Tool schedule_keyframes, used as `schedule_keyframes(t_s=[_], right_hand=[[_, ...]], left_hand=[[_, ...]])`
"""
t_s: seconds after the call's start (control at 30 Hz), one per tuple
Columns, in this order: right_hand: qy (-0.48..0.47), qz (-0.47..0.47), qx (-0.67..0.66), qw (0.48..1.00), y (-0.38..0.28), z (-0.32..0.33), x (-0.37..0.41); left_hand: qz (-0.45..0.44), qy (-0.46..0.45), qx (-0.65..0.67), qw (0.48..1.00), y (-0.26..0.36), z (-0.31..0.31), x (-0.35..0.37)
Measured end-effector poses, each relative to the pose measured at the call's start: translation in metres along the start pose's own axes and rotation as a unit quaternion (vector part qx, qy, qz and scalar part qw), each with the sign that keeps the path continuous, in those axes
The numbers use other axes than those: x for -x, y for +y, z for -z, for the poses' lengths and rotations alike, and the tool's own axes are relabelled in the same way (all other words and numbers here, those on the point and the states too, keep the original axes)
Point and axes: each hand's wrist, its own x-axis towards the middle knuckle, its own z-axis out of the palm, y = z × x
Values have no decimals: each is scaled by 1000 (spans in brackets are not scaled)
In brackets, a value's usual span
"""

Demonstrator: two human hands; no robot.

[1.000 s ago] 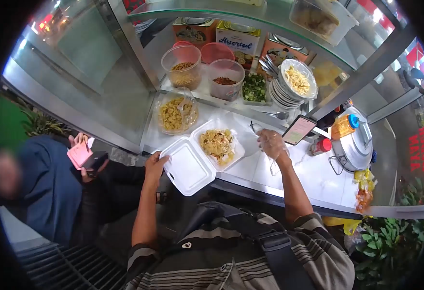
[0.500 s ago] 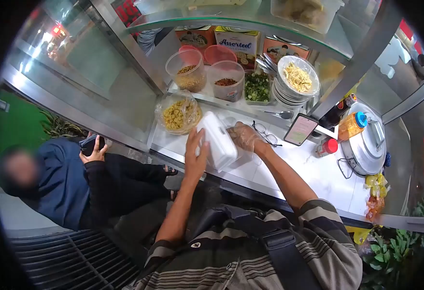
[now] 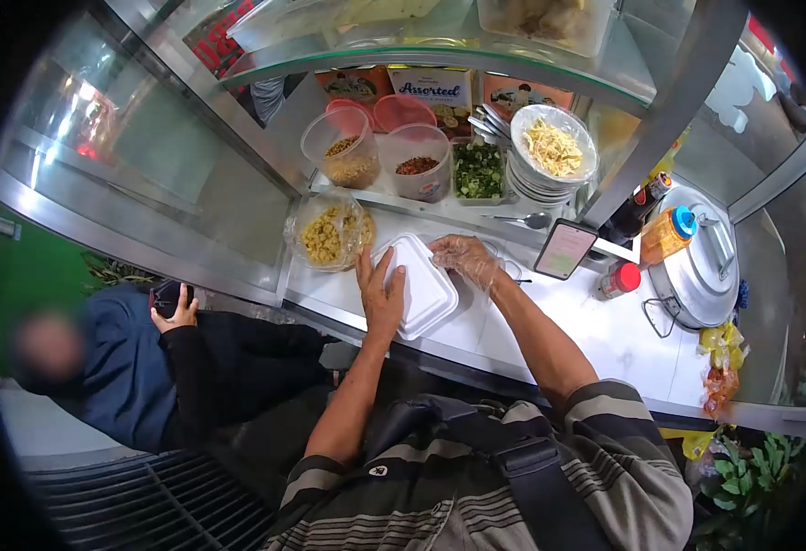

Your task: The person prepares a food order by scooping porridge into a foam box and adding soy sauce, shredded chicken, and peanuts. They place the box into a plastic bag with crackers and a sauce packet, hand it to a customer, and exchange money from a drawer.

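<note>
White box is by the near edge of the surface, so I'd keep it flat. Left hand: fingers spread on its left side; right hand: curled at its far-right rim, can't tell if gripping. Room's rightward, toward the jar; food bag crowds far left.

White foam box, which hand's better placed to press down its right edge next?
Probably your right hand: it's at that edge, while your left hand touches the box from the opposite side.

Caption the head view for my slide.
Left hand and plastic-gloved right hand on a white takeaway box, lid down, at a white counter, with a lit phone nearby.
</note>
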Motion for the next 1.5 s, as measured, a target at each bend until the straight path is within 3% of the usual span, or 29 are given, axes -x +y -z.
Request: schedule_keyframes(t_s=[0.07,0.1,0.13,0.17,0.27,0.43,0.5,0.53,0.6,0.67,0.73,0.8,0.93,0.97,1.07,1.1,1.13,1.2,1.23,1.3,1.33,1.43,1.5], right_hand=[[-10,-63,-105,992,-7,0,2],[-10,-65,-104,992,-6,2,0],[-9,-75,-117,990,-2,6,-1],[-7,-89,-133,987,5,8,0],[-2,-109,-116,987,2,12,9],[5,-91,-123,988,7,8,12],[38,-68,8,997,2,5,15],[38,-71,9,997,6,5,15],[55,170,212,961,11,6,16],[51,129,247,959,-20,-4,26],[47,89,281,954,-32,-17,31],[119,106,447,880,-33,-31,31],[47,89,537,838,-13,-14,-2],[53,48,497,865,-14,-5,-2],[66,94,418,901,4,18,-8],[125,71,397,907,1,14,-4],[124,70,397,907,-1,11,0],[200,244,416,853,-15,6,10],[199,243,417,853,-26,1,16],[74,301,489,815,-42,-8,26],[75,300,490,815,-37,-12,26],[18,233,538,810,-18,-19,15],[37,206,551,808,-14,-23,16]], left_hand=[[34,18,133,990,1,3,0],[36,18,133,990,5,6,-2],[136,57,289,946,10,11,-4],[235,94,431,866,12,16,-3],[232,69,546,802,-27,26,0],[265,75,536,798,-36,28,4],[262,65,523,808,-39,28,5],[255,53,510,820,-40,28,5],[251,59,538,803,-42,27,6],[245,64,565,785,-37,28,5],[248,60,541,801,-24,33,4],[240,70,542,802,-22,30,3],[239,74,548,798,-25,27,0],[239,75,549,798,-26,28,1],[240,70,546,800,-30,31,5],[238,61,545,801,-33,32,5],[236,53,544,803,-35,32,5],[243,60,553,795,-33,32,5],[249,67,561,786,-33,31,6],[230,60,559,794,-34,31,5],[209,52,558,802,-34,31,5],[228,62,554,798,-29,30,3],[236,69,562,790,-28,31,2]])
